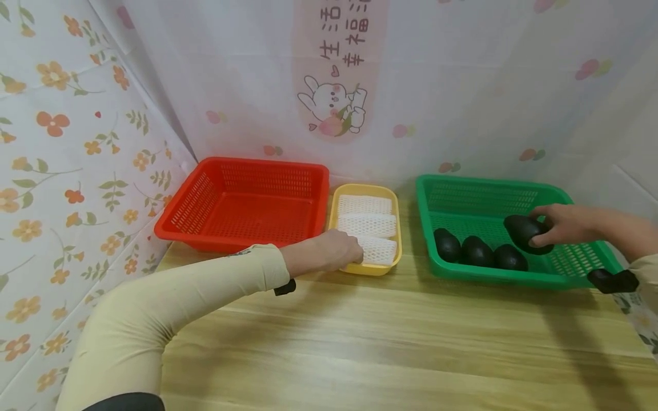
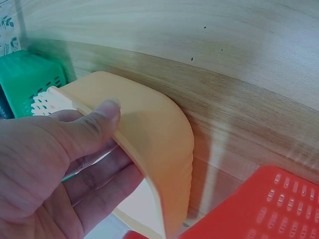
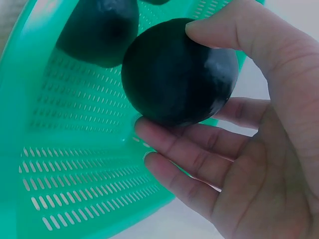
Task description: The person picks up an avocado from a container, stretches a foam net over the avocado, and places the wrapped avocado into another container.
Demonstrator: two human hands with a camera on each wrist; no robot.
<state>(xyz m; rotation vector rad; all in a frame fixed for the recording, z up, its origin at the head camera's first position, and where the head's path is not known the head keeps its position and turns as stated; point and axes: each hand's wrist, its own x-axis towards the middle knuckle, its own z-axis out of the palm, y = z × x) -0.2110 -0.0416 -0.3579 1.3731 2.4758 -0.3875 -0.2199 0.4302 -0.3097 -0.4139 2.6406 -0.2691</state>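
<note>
My right hand (image 1: 557,224) grips a dark avocado (image 1: 524,233) over the green basket (image 1: 514,279). In the right wrist view, thumb and fingers lie round this avocado (image 3: 179,72). Several more dark avocados (image 1: 478,252) sit along the basket's near side. My left hand (image 1: 334,250) reaches over the near left rim of the yellow tray (image 1: 371,269), beside the nearest white foam net sleeve (image 1: 377,250). The left wrist view has the thumb near the tray's rim (image 2: 144,169), relaxed fingers (image 2: 107,191) below, and nothing seen held between them.
A red basket (image 1: 247,240) stands left of the tray, with the left forearm passing in front of it. Further foam net sleeves (image 1: 367,225) lie in the tray. Wood-grain table (image 1: 370,342) extends in front, and a printed cloth (image 1: 442,85) hangs behind.
</note>
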